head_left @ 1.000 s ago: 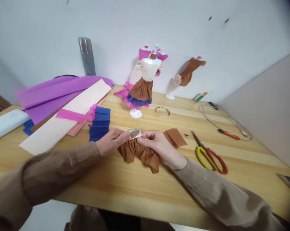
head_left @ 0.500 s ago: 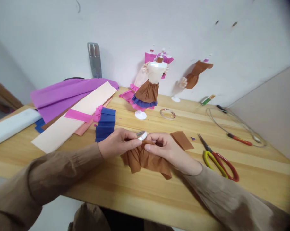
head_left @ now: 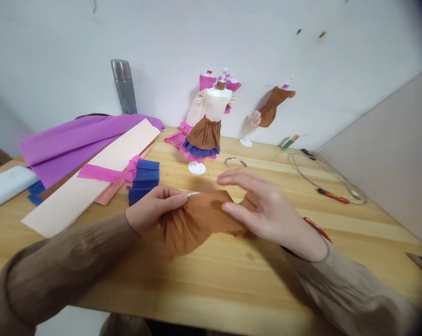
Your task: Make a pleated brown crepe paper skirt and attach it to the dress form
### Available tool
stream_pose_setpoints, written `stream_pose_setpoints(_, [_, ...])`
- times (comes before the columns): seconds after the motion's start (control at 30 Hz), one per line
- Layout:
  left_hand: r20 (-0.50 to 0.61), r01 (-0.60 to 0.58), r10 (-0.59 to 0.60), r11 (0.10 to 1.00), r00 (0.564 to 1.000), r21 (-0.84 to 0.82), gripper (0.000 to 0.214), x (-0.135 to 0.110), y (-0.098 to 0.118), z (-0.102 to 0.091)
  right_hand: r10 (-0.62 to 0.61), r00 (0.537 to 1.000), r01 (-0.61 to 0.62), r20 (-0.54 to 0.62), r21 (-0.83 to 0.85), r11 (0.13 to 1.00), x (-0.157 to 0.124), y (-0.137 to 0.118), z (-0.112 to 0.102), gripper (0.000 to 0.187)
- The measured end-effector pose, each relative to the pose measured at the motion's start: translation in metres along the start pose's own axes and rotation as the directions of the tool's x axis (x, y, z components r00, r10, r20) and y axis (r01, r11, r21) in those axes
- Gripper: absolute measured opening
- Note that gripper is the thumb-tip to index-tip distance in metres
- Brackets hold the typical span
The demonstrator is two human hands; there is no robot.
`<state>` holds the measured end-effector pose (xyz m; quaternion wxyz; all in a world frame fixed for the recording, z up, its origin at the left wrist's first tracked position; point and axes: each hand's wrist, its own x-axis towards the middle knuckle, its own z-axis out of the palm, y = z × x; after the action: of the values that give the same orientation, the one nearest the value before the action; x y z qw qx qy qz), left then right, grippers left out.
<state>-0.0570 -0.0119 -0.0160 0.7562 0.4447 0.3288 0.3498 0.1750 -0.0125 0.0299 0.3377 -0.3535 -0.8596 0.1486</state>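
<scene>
My left hand [head_left: 154,212] is closed, pinching the top edge of a gathered brown crepe paper piece [head_left: 193,223] and lifting it a little off the wooden table [head_left: 211,280]. A thin white sliver, likely the tape roll seen edge-on, shows at its fingertips. My right hand [head_left: 263,207] hovers over the right side of the brown paper, fingers stretched out and apart; its thumb touches the paper. A small mannequin [head_left: 211,116] dressed in brown, blue and pink paper stands behind.
Purple paper [head_left: 81,137], a cream strip [head_left: 92,175], pink strip and pleated blue paper [head_left: 144,179] lie at left. A second mannequin [head_left: 263,114], a tape ring [head_left: 235,162], a metal flask [head_left: 124,86], a wire with a red tool [head_left: 332,196] and partly hidden scissors [head_left: 318,228] lie right.
My right hand let go and rose with fingers spread, now covering the scissors and loose brown scrap. The brown paper is lifted and fanned out wider. The tape roll turned edge-on.
</scene>
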Motion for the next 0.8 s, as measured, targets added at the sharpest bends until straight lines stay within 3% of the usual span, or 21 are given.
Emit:
stream_pose_setpoints(0.07, [-0.02,0.037,-0.038,0.996,0.999,-0.076,0.041,0.004,0.004,0.003,-0.181,0.976,0.173,-0.119,-0.072,0.982,-0.004,-0.011,-0.004,0.033])
stream_pose_setpoints(0.2, [-0.031,0.044,-0.047,0.994,0.998,-0.097,0.036,0.011,0.012,0.008,-0.404,0.911,0.413,0.087,-0.237,0.88,-0.009,-0.022,0.008,0.052])
stream_pose_setpoints(0.33, [-0.059,0.014,-0.02,0.995,0.998,-0.097,0.036,0.017,0.011,0.014,-0.43,0.902,0.399,0.026,-0.43,0.81,-0.009,-0.011,0.033,0.044])
stream_pose_setpoints(0.47, [-0.008,0.057,-0.058,0.996,0.998,-0.066,0.035,0.018,0.005,0.019,-0.537,0.84,0.447,-0.082,-0.456,0.77,-0.014,-0.001,0.045,0.023])
stream_pose_setpoints(0.63, [-0.005,0.087,-0.087,0.995,0.996,-0.051,0.042,0.017,-0.004,0.015,-0.668,0.739,0.602,-0.087,-0.359,0.713,-0.026,-0.003,0.039,0.017])
stream_pose_setpoints(0.73, [-0.015,0.046,-0.046,0.999,0.999,0.021,0.048,0.015,-0.006,0.013,-0.707,0.703,0.65,-0.076,-0.334,0.683,-0.03,-0.014,0.027,0.017])
stream_pose_setpoints(0.8, [-0.014,-0.005,0.006,0.997,1.0,0.082,0.05,0.013,-0.006,0.013,-0.598,0.801,0.575,-0.005,-0.268,0.773,-0.03,-0.02,0.02,0.016])
